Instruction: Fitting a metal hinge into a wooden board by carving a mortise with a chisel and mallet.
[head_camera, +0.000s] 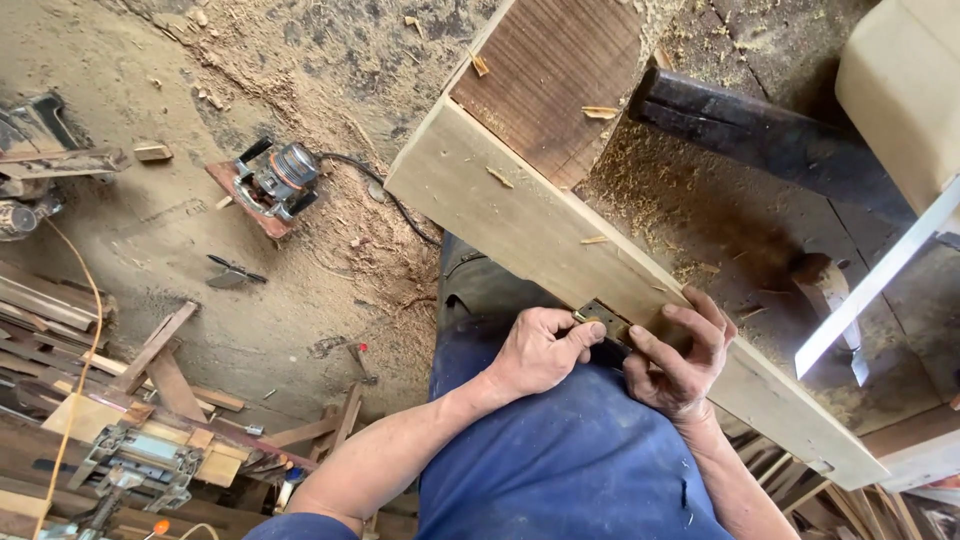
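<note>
A long pale wooden plank (520, 215) lies on edge across a dusty workbench (720, 230), running from upper left to lower right. On its near edge sits a small brass-coloured metal hinge (600, 320). My left hand (540, 350) pinches the hinge with thumb and forefinger from the left. My right hand (680, 350) presses fingers on the plank edge and thumb against the hinge from the right. My blue trousers (560, 450) show below the hands.
An electric router (275, 185) with a black cord lies on the sawdust floor at left. Scrap timber and a power tool (140, 455) pile up at lower left. A dark beam (760, 135) and a hammer (830, 290) rest on the bench.
</note>
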